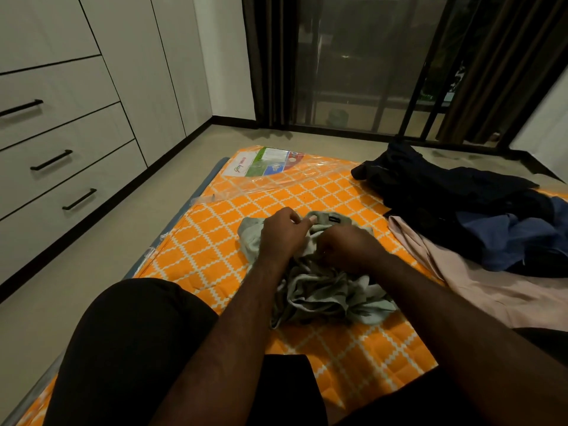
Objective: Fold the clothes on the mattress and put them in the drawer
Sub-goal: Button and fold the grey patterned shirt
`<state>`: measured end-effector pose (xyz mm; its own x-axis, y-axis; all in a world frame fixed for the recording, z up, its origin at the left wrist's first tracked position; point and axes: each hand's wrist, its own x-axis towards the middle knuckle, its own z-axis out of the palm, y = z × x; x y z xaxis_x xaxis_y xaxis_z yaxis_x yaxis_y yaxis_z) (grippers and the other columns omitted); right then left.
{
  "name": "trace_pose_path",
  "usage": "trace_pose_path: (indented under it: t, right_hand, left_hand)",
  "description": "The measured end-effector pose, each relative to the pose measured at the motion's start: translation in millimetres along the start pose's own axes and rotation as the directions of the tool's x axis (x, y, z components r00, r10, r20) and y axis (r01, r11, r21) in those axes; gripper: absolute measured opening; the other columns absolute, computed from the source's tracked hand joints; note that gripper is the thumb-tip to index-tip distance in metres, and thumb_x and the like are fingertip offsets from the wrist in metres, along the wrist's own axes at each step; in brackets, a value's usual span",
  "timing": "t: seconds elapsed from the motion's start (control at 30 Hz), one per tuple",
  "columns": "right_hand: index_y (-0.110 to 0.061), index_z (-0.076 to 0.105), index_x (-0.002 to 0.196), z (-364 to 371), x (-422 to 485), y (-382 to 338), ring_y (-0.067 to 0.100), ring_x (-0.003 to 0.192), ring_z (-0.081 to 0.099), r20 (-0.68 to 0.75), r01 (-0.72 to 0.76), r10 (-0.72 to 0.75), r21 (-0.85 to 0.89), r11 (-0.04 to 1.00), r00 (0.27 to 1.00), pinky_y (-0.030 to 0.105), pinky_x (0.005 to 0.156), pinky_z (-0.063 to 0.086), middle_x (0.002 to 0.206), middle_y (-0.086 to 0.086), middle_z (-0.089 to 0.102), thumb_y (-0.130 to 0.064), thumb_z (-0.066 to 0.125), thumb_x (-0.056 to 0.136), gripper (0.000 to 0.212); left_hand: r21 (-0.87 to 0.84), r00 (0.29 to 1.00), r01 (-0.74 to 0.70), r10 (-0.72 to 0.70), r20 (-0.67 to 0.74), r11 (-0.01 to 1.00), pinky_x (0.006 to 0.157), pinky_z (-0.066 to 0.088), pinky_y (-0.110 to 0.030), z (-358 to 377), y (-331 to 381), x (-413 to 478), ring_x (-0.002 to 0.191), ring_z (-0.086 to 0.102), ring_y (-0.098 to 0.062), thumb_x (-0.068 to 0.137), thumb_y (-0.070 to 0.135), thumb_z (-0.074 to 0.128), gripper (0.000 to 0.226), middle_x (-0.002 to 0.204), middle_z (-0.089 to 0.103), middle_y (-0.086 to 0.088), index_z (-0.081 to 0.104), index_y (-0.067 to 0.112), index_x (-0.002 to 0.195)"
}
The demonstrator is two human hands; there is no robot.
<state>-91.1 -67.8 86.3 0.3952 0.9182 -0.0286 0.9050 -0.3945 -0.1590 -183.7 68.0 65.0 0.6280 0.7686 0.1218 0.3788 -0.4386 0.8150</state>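
Note:
A crumpled pale green garment lies on the orange patterned mattress in front of me. My left hand pinches its upper edge near a small dark label. My right hand grips the bunched fabric just beside the left. Right of them lie a pale pink garment, a blue garment and a dark navy garment in a loose pile. The white drawers with black handles stand shut at the left.
My knees in dark shorts rest on the mattress near edge. Clear plastic wrap with a printed label covers the mattress far end. Bare floor runs between mattress and drawers. A dark glass door with curtains stands behind.

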Motion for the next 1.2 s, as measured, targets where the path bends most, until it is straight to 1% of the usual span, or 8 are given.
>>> trace_pose_path:
  t: [0.1,0.23,0.47,0.6,0.73,0.83,1.1,1.2]
  right_hand:
    - [-0.020,0.080,0.092,8,-2,-10,0.016,0.081,0.068,0.090,0.148,-0.152,0.042,0.988,0.984,0.030,0.065,0.051,0.092,-0.003,0.076,-0.021,0.073,0.087,0.009]
    - [-0.020,0.081,0.101,3,-3,-1,0.004,0.077,0.064,0.044,0.166,-0.178,0.199,0.966,0.983,0.016,0.067,0.045,0.090,-0.008,0.074,-0.017,0.076,0.086,0.016]
    - [-0.018,0.077,0.099,-14,-5,69,0.020,0.093,0.067,-0.315,-0.272,0.389,0.357,0.894,0.866,0.032,0.078,0.052,0.107,0.003,0.074,-0.008,0.058,0.097,0.021]
    - [-0.024,0.067,0.076,-10,-16,83,0.016,0.080,0.064,-0.214,-0.379,0.483,0.390,0.839,0.849,0.025,0.061,0.046,0.092,0.002,0.073,0.001,0.060,0.088,0.028]
    - [-0.022,0.073,0.085,-1,-16,69,0.016,0.078,0.066,-0.055,-0.376,0.416,0.335,0.864,0.908,0.024,0.054,0.046,0.084,-0.003,0.070,-0.009,0.073,0.082,0.013]
    - [-0.020,0.069,0.102,12,-14,67,0.021,0.085,0.067,-0.026,-0.364,0.389,0.296,0.883,0.921,0.023,0.053,0.045,0.097,0.002,0.069,-0.018,0.081,0.078,0.027]
    - [-0.007,0.043,0.108,24,-8,78,0.026,0.079,0.054,-0.034,-0.565,0.589,0.246,0.788,0.807,0.032,0.048,0.030,0.086,0.006,0.050,-0.030,0.073,0.085,0.044]
    - [-0.010,0.050,0.079,24,-6,79,0.023,0.067,0.050,0.030,-0.596,0.604,0.205,0.776,0.797,0.029,0.047,0.031,0.068,0.004,0.048,-0.031,0.070,0.087,0.030]
  left_hand:
    - [0.092,0.998,0.041,-0.046,0.052,0.995,0.055,0.036,-0.033,3,-8,-2,0.071,0.057,-0.018,0.078,0.057,0.079,0.047,0.076,0.061,0.001,0.060,0.014,0.087]
    - [0.253,0.999,-0.003,-0.007,0.038,0.967,0.056,0.034,-0.033,7,-22,-2,0.080,0.065,-0.034,0.079,0.028,0.067,0.021,0.080,0.066,-0.013,0.059,0.008,0.080]
    - [0.141,0.999,0.046,-0.045,-0.007,0.989,0.052,0.034,-0.032,4,-17,-3,0.070,0.061,-0.029,0.077,0.022,0.065,0.016,0.074,0.064,-0.011,0.056,0.009,0.072]
    - [0.011,0.993,-0.113,0.113,0.032,0.993,0.058,0.044,-0.036,11,-14,-4,0.063,0.050,-0.019,0.071,0.019,0.073,0.026,0.067,0.060,-0.016,0.058,0.002,0.060]
    - [-0.092,0.963,-0.187,0.201,0.177,0.978,0.066,0.043,-0.031,15,-12,-4,0.094,0.060,-0.015,0.071,0.017,0.075,0.034,0.085,0.067,-0.015,0.053,-0.004,0.056]
    - [-0.128,0.930,-0.156,0.190,0.314,0.979,0.059,0.041,-0.040,15,-11,-7,0.066,0.053,-0.023,0.076,0.027,0.072,0.043,0.069,0.055,-0.015,0.047,-0.003,0.057]
    - [-0.300,0.886,0.203,-0.044,0.462,0.932,0.057,0.055,-0.030,15,-2,-17,0.074,0.063,-0.023,0.104,0.001,0.043,0.018,0.097,0.065,-0.020,0.059,-0.003,0.111]
    - [-0.051,0.919,0.032,-0.009,0.395,0.998,0.069,0.058,-0.036,18,-11,-17,0.082,0.069,-0.026,0.092,-0.003,0.058,0.024,0.100,0.071,-0.015,0.068,0.007,0.111]
